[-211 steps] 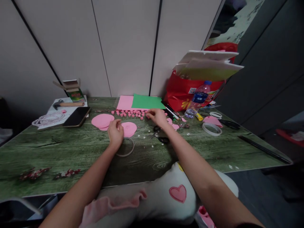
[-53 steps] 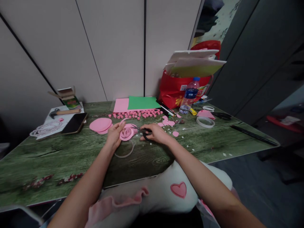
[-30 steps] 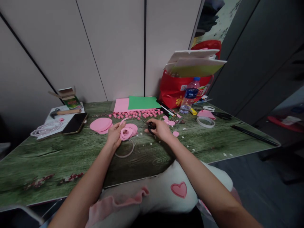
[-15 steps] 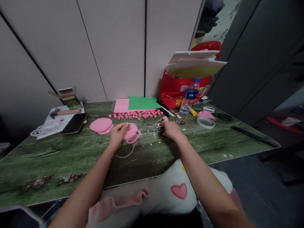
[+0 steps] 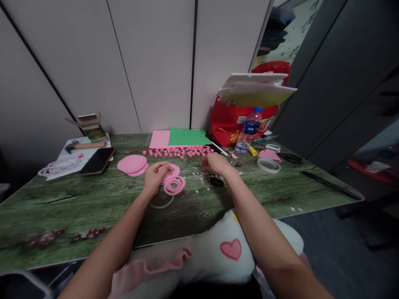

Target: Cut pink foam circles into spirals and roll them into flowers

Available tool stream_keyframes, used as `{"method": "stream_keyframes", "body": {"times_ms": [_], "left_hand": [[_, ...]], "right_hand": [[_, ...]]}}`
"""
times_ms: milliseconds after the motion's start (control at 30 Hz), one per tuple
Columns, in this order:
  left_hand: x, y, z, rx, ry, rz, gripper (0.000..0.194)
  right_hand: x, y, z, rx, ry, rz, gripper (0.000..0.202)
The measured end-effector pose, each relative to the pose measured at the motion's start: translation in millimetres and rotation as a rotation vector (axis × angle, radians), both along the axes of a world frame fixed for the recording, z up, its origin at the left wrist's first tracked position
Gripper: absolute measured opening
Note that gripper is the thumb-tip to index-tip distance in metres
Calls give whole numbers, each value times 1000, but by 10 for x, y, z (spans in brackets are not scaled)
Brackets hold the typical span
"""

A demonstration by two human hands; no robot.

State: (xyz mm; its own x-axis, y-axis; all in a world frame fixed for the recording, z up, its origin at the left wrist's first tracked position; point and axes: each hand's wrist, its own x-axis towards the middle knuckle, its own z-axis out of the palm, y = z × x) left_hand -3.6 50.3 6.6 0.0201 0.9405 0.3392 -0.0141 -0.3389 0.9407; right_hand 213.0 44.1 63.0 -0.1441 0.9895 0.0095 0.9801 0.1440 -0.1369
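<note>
My left hand (image 5: pixel 153 177) is closed, thumb and fingers pinching a round pink paper piece (image 5: pixel 173 171) low over the green wood-patterned table. A loose coil of pink paper strip (image 5: pixel 168 189) hangs or lies just below it, apparently joined to it. A clear ring (image 5: pixel 162 206) lies partly under the left hand. My right hand (image 5: pixel 216 163) is bent over the table beyond a pair of scissors (image 5: pixel 217 182); its fingertips are blurred, and I cannot make out anything in them. Small white scraps (image 5: pixel 197 191) lie between the hands.
Pink paper discs (image 5: pixel 132 163) lie left of my hand, near a phone (image 5: pixel 98 160) and a hammer (image 5: pixel 90 145). Small pink rolled flowers (image 5: pixel 181 152) line the back before green paper (image 5: pixel 188 136). A bottle (image 5: pixel 248 132), red bag (image 5: pixel 224 120) and tape roll (image 5: pixel 268 165) stand right.
My right hand has moved up and slightly left, off the scissors, which now lie uncovered. The pink coil has swung lower and shows more openly below my left hand.
</note>
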Motion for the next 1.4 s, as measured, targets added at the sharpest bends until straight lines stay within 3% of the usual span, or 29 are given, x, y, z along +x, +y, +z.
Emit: {"method": "stream_keyframes", "body": {"times_ms": [133,200,333,500,667,933,1100,1400], "left_hand": [[-3,0,-4,-15,-25,5,20],[-6,2,4,-16,-44,13,20],[3,-3,26,-15,-34,25,21],[32,-19,22,-3,67,35,27],[41,-31,12,72,218,100,16],[25,-2,-8,-36,56,96,25],[38,-12,9,-36,33,74,21],[49,-10,0,-27,22,88,18]], "right_hand": [[-405,48,216,53,285,253,17],[-569,80,246,43,390,277,17],[-662,121,56,64,584,194,8],[-536,127,-285,82,818,295,14],[-563,87,-363,69,839,389,13],[-647,95,-377,-325,1428,348,20],[-656,98,-415,-346,1583,295,33],[-701,85,-417,-347,1641,222,35]]}}
